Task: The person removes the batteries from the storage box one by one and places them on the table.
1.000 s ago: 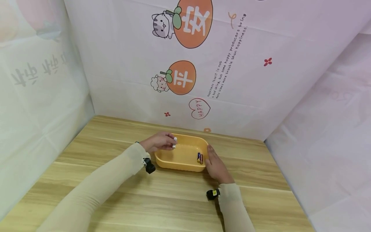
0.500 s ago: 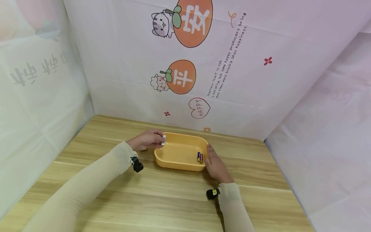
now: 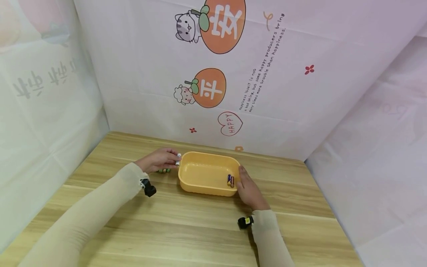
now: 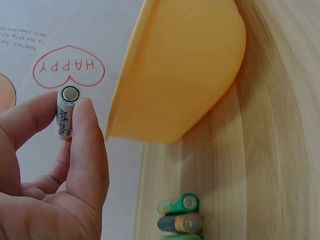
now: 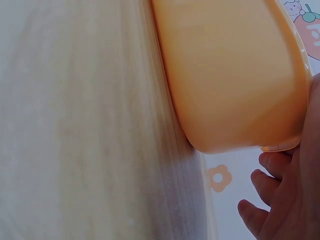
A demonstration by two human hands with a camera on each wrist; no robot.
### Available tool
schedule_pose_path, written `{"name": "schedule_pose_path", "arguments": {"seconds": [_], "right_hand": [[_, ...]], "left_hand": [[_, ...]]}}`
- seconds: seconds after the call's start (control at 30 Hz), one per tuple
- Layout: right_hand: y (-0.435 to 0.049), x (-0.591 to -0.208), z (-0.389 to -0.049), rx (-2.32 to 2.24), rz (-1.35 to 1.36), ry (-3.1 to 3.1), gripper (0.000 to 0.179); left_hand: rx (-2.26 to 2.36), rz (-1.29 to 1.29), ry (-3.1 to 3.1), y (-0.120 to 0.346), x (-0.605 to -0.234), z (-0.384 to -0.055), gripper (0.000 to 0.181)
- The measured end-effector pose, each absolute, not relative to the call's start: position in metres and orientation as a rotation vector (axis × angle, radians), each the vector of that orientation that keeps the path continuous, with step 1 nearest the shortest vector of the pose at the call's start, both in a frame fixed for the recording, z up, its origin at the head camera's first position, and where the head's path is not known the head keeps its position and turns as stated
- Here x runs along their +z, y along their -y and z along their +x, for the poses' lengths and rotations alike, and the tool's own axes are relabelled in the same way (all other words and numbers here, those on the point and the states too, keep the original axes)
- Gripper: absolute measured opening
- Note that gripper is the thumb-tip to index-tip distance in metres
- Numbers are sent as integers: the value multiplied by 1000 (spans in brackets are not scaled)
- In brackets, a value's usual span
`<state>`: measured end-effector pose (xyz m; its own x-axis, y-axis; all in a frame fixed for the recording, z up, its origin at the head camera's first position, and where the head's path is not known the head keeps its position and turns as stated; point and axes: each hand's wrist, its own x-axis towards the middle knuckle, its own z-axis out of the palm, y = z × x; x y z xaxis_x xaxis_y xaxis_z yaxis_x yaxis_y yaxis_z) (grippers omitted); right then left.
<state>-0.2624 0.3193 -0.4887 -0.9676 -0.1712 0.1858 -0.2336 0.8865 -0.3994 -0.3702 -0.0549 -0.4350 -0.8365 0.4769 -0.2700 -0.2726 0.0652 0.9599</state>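
Note:
My left hand (image 3: 159,160) pinches a white battery (image 4: 65,119) between thumb and fingers, just outside the left end of the yellow plastic box (image 3: 210,190). The battery stands roughly upright, its flat end showing in the left wrist view. At the box's right end rests my right hand (image 3: 249,191), fingers fairly straight along the wall and thumb by the rim. Inside the box, near that end, lie a blue-and-yellow battery (image 3: 229,180) and a reddish battery (image 3: 232,181). Green batteries (image 3: 164,170) lie on the table below my left hand, partly hidden by it.
The left wrist view shows a dark-and-tan battery (image 4: 181,222) lying among the green ones. The wood-grain table (image 3: 200,230) meets a printed cloth wall (image 3: 143,92) close behind the box. More cloth hangs along the left and right sides.
My left hand has moved left with the white battery, from over the box to beyond its left rim. Green batteries have come into sight beneath it. The right hand stays put.

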Motion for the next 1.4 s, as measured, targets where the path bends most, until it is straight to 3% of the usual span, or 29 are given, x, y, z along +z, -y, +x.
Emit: {"name": "schedule_pose_path", "arguments": {"seconds": [0.43,1.4], "right_hand": [[-318,-491,-260,683,306,2897,57],[-319,-489,-261,681,320,2903,56]], "left_hand": [[1840,181,-1809,87,-442,-368,46],[1838,162,-1896,138,-463,-366,50]]}}
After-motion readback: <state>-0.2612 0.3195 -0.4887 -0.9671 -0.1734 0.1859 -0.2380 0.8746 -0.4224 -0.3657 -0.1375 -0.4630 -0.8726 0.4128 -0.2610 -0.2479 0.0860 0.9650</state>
